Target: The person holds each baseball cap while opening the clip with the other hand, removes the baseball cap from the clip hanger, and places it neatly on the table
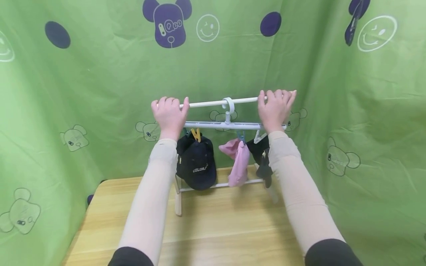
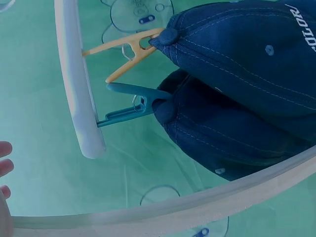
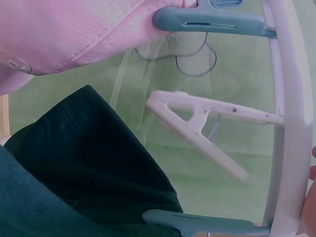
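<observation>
My left hand holds the left end of a white rod, the top bar of a small rack. At its right end, my right hand grips the same rod. Hooked over the rod's middle is a pale clip hanger. A yellow clip and a teal clip each pinch a dark cap by its top. Toward the right, a blue-grey clip holds a pink cap. A dark cap hangs beyond a white clip with nothing in it.
The rack's wooden leg stands on a wood-grain table. A lower white crossbar runs behind the caps. Green curtain with cartoon bears surrounds the table at the back and both sides.
</observation>
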### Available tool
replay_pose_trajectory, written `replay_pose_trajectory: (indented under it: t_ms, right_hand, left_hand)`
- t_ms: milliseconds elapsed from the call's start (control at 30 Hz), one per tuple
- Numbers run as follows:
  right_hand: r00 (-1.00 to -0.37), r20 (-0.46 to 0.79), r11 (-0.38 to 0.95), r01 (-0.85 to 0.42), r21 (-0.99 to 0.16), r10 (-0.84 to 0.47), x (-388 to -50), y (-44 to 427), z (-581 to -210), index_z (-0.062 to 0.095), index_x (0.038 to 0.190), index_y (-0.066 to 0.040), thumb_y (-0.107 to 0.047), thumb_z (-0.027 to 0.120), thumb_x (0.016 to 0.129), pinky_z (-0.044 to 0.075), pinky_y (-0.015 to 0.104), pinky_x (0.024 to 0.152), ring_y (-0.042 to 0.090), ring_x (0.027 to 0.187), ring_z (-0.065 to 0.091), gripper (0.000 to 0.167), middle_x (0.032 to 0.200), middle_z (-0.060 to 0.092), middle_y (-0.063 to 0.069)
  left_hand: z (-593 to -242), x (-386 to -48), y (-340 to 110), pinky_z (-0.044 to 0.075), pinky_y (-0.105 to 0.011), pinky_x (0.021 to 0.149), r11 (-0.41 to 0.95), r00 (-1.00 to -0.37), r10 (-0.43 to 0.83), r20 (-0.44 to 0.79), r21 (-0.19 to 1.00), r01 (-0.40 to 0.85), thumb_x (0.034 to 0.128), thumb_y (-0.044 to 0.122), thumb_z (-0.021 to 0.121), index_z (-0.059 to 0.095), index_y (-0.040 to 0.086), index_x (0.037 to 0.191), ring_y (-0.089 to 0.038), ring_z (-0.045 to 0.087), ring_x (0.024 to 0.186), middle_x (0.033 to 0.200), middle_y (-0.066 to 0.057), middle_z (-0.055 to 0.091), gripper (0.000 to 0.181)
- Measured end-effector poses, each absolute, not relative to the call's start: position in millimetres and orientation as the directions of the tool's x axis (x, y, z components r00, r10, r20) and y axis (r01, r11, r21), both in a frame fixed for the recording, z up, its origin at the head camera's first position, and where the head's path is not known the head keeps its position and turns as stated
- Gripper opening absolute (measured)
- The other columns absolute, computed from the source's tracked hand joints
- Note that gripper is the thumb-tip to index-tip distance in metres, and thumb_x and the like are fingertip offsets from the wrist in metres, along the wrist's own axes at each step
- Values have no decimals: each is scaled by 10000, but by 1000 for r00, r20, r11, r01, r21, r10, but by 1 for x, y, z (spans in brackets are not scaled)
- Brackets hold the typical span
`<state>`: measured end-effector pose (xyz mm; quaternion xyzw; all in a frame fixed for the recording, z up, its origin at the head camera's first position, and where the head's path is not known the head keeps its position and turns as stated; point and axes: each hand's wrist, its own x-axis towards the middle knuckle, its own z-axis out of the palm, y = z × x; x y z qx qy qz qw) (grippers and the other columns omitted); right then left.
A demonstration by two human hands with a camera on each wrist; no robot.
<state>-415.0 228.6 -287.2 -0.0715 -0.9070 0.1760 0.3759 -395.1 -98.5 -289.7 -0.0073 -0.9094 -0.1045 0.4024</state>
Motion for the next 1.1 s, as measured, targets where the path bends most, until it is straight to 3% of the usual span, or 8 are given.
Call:
replay_pose_trajectory:
  t_ms: [367, 567, 733, 1100]
  right_hand:
    - [-697, 671, 928, -23, -372, 252, -419, 202, -292, 649, 1204, -116, -622, 132, 984, -84, 502, 1220, 323, 1356, 379, 757, 1252, 608, 155]
    - [-698, 674, 929, -34, -368, 241, -418, 186, -292, 655, 1187, -122, -567, 224, 1008, -79, 502, 1222, 325, 1349, 387, 644, 1249, 609, 150]
    - [-695, 680, 930, -46, -366, 233, -418, 176, -292, 659, 1175, -128, -579, 205, 1004, -77, 507, 1222, 327, 1343, 390, 663, 1239, 611, 148]
    - [-698, 681, 934, -48, -353, 222, -418, 160, -294, 650, 1193, -149, -595, 154, 1001, -78, 510, 1221, 322, 1343, 388, 694, 1249, 606, 136]
  left_hand:
    - [-292, -394, -126, 296, -464, 1065, 978, -649, -79, 756, 184, 94, 986, 620, 157, 708, 134, 1031, -244, 572, 1146, 1134, -27, 720, 735]
    - [-294, -393, -141, 304, -472, 1045, 978, -615, -82, 784, 182, 101, 988, 612, 172, 708, 115, 980, -257, 585, 1101, 1088, -45, 730, 730]
    - [-294, -393, -150, 297, -479, 1045, 977, -596, -86, 798, 185, 107, 990, 603, 198, 705, 104, 960, -269, 589, 1090, 1069, -64, 734, 712]
    - [-292, -393, -166, 279, -482, 1070, 974, -645, -103, 757, 208, 88, 978, 635, 179, 703, 101, 991, -268, 580, 1124, 1107, -72, 726, 748]
